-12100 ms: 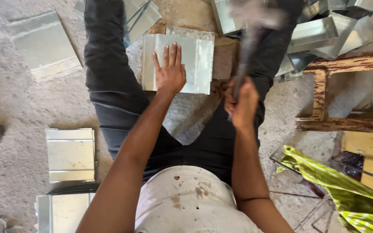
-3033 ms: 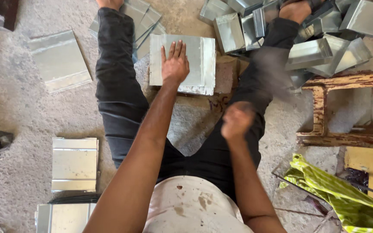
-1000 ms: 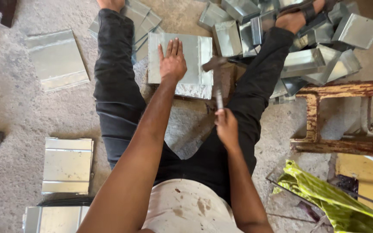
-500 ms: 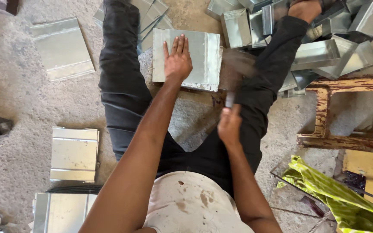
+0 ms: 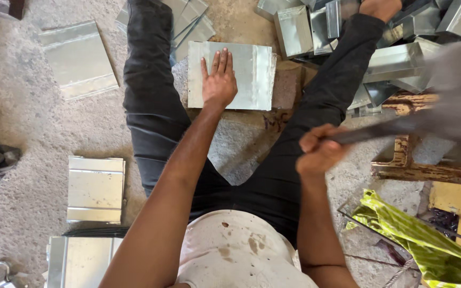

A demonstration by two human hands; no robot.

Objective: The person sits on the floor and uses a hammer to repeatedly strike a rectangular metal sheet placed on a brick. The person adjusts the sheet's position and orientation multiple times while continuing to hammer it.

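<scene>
Left hand (image 5: 219,80) lies palm-down, fingers straight and slightly spread, pressed flat on a rectangular sheet-metal panel (image 5: 230,76); it grips nothing, arm extended nearly straight from the shoulder. The panel is dull grey galvanised sheet with a folded seam along its right edge, resting on a reddish block (image 5: 288,88) between the person's outstretched legs in black trousers (image 5: 150,106). Right hand (image 5: 320,152), right of and nearer the body than the panel, is closed in a fist round the dark handle of a hammer (image 5: 401,124), wrist cocked, elbow bent; the handle points right and the head is motion-blurred to a grey smear, shape not resolvable. Left of the panel, on rough grey concrete floor (image 5: 22,128), lies another flat ribbed sheet (image 5: 78,58); nearer the body on that side, two more bright panels (image 5: 96,189). Right of and beyond the panel: a heap of folded, box-shaped metal pieces (image 5: 396,58). Below that heap, a worn wooden frame (image 5: 417,170), and crumpled yellow-green plastic wrap (image 5: 417,234).
</scene>
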